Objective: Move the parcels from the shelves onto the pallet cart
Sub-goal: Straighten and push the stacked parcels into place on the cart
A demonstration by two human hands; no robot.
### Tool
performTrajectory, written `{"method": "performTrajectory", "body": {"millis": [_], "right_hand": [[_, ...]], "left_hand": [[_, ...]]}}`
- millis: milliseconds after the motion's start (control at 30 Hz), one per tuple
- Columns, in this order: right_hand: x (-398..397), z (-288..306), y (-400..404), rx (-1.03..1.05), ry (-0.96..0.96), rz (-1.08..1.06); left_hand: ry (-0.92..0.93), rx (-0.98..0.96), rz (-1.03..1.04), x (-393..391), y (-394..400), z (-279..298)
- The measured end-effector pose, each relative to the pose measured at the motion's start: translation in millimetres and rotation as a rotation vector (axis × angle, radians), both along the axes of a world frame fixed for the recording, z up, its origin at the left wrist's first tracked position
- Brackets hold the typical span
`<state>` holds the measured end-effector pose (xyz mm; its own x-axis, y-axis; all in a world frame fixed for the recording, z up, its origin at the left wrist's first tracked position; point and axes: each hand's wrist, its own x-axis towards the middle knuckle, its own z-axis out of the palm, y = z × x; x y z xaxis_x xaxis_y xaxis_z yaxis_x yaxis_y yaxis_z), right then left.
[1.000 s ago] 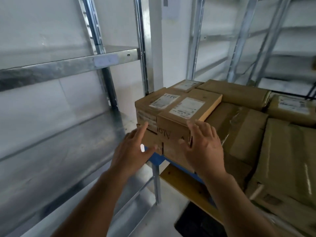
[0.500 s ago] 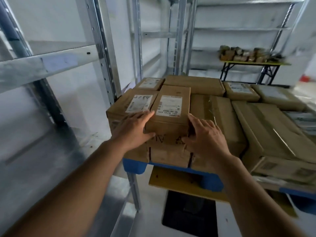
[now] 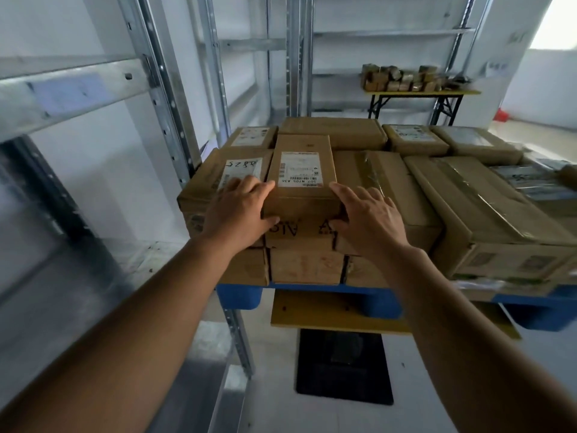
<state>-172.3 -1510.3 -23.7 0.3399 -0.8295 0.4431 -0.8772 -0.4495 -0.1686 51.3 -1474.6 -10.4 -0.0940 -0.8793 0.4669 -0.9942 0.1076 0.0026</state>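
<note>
A long brown parcel (image 3: pixel 302 170) with a white label lies on top of the stack of cardboard parcels on the blue pallet cart (image 3: pixel 237 296). My left hand (image 3: pixel 239 210) presses against its near left corner, thumb on the front face. My right hand (image 3: pixel 370 218) holds its near right corner the same way. Beside it on the left sits a parcel with handwritten numbers (image 3: pixel 231 176); on the right lies a taped parcel (image 3: pixel 384 189).
Bare metal shelves (image 3: pixel 71 92) stand close on my left, with uprights (image 3: pixel 162 85) next to the cart. More parcels (image 3: pixel 487 210) cover the cart's right side. A far table (image 3: pixel 421 92) carries several small parcels. A black mat (image 3: pixel 343 367) lies on the floor below.
My view has swung right from the shelf to the cart. Both hands went from hovering open near the labelled parcel to clasping its near corners on the stack.
</note>
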Motion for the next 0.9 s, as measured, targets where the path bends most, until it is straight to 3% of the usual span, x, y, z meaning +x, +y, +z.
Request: {"method": "performTrajectory", "body": {"millis": [133,300,433,533,667,900], "right_hand": [[3.1,1.0,0.8,0.007,0.024,-0.021],[6.3,5.9,2.0,0.022,0.047,-0.032],[10.6,6.0,-0.8,0.040,0.052,-0.017],[11.3,7.9,-4.1,0.040,0.058,-0.015],[13.8,7.2,-4.7,0.032,0.068,-0.027],[21.4,5.7,-1.1,0.020,0.076,-0.042]], "left_hand": [[0.163,-0.011,-0.078,9.2,10.5,3.8],[0.361,-0.316,0.062,51.7,36.4,2.4],[0.637,-0.046,0.288,75.5,33.5,-5.6],[0.821,0.122,0.260,82.1,28.4,-10.4],[0.999,0.108,0.232,87.4,24.7,-14.5],[1.032,0.092,0.231,91.2,21.4,-16.3]]}}
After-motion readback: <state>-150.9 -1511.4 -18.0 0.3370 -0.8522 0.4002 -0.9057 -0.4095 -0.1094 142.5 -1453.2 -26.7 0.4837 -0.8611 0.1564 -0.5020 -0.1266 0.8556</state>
